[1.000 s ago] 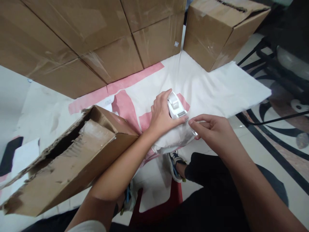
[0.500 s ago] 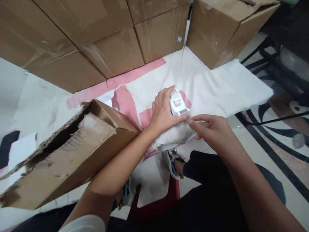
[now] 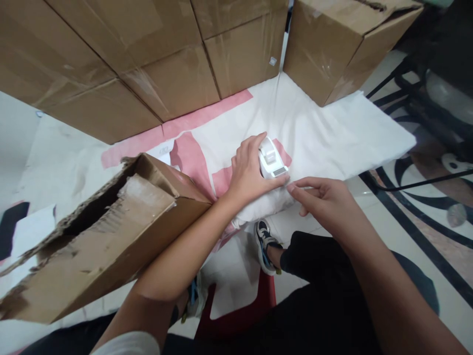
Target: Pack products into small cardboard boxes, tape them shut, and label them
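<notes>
My left hand (image 3: 248,165) is wrapped round a white tape dispenser (image 3: 272,160) on the pink and white cloth (image 3: 314,128). A roll sits in its upper part, and the dark strip at its front end faces my right hand. My left thumb lies across that front end. Just to the right, my right hand (image 3: 320,195) has thumb and forefinger pinched together, a small gap from the left thumb tip. Whatever the pinch holds, if anything, is too small or clear to make out.
A torn open cardboard box (image 3: 121,222) stands at the left beside my left forearm. Stacked closed cartons (image 3: 166,64) line the back, and another carton (image 3: 321,49) stands at the back right. A red stool (image 3: 236,318) is below me. Black metal legs (image 3: 424,180) are at the right.
My right fingertips have drawn very slightly away from the left thumb. The left hand keeps its grip on the tape dispenser, and the whole view has shifted a little.
</notes>
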A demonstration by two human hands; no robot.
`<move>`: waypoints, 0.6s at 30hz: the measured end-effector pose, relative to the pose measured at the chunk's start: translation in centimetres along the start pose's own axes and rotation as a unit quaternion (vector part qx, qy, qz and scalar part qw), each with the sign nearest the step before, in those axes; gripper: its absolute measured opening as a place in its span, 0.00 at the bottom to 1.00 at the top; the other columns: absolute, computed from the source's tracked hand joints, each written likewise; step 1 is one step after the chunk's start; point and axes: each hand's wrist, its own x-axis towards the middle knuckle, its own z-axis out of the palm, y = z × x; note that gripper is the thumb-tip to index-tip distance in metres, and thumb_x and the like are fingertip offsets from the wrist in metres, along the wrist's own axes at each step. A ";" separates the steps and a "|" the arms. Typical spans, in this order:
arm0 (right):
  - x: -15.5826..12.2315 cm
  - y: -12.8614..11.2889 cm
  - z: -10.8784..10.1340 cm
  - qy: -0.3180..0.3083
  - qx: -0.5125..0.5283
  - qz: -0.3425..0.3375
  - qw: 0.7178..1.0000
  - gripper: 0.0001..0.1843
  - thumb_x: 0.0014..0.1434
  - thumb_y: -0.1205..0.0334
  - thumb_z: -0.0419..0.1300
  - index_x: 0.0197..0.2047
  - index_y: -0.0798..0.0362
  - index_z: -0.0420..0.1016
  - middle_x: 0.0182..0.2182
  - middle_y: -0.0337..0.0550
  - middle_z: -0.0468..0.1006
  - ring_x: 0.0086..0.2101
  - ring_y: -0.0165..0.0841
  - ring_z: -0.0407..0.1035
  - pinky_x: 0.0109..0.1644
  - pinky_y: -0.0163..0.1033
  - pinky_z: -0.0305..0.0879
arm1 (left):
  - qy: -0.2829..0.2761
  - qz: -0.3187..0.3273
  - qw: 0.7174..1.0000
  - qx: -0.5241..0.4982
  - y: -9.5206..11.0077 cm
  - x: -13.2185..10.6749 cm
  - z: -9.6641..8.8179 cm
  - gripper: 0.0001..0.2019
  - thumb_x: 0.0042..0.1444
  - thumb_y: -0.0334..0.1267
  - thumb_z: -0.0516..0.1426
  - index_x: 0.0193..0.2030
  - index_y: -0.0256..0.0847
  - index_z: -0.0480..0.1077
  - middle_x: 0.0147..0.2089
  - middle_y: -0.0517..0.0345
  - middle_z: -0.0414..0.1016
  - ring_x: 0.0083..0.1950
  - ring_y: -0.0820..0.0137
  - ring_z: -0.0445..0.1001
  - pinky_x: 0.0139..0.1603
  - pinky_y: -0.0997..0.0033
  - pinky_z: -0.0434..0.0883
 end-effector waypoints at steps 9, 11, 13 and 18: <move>-0.1 -0.2 -0.1 -0.010 0.000 -0.006 1.000 0.16 0.57 0.46 0.67 0.34 0.52 0.82 0.14 0.37 0.69 0.18 0.29 0.60 0.22 0.35 0.52 | 0.000 0.000 1.000 -0.004 0.2 0.0 -0.1 0.51 0.42 0.53 0.72 0.69 0.54 0.51 0.69 0.46 0.59 0.71 0.47 0.59 0.66 0.43 0.60; -0.1 -0.2 -0.1 -0.014 0.003 -0.010 1.000 0.16 0.58 0.47 0.66 0.33 0.52 0.83 0.15 0.37 0.69 0.18 0.28 0.61 0.23 0.35 0.53 | -0.001 -0.001 1.000 -0.005 0.2 0.0 -0.1 0.51 0.41 0.52 0.72 0.69 0.54 0.51 0.69 0.46 0.59 0.71 0.46 0.59 0.67 0.42 0.60; -0.1 -0.2 0.0 -0.017 0.005 -0.012 1.000 0.16 0.59 0.47 0.66 0.32 0.52 0.83 0.15 0.37 0.69 0.18 0.28 0.61 0.23 0.35 0.53 | -0.003 -0.001 1.000 -0.004 0.2 0.0 -0.1 0.51 0.41 0.52 0.72 0.69 0.54 0.51 0.69 0.46 0.59 0.71 0.46 0.59 0.67 0.43 0.60; 0.0 0.0 0.1 -0.021 0.003 -0.012 1.000 0.20 0.60 0.46 0.64 0.26 0.52 0.79 0.14 0.36 0.67 0.17 0.26 0.58 0.23 0.36 0.51 | 0.000 0.010 1.000 0.003 0.1 -0.1 0.0 0.51 0.41 0.52 0.72 0.69 0.53 0.51 0.69 0.46 0.59 0.71 0.47 0.60 0.66 0.44 0.61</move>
